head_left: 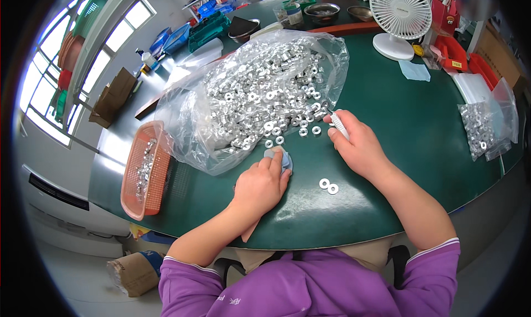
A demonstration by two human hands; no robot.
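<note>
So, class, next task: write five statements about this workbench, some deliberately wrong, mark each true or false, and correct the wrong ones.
1. The right hand holds a white-handled tool. True.
2. The left hand is empty. False: it holds a blue cloth.
3. Two metal rings lie on the green table, apart from the big pile. True.
4. The pink basket stands on the person's right. False: it stands on the left.
5. A white fan stands on the table. True.

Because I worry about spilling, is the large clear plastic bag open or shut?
Open. The large clear plastic bag lies spread, with silver metal rings lying outside it on the green table.
</note>
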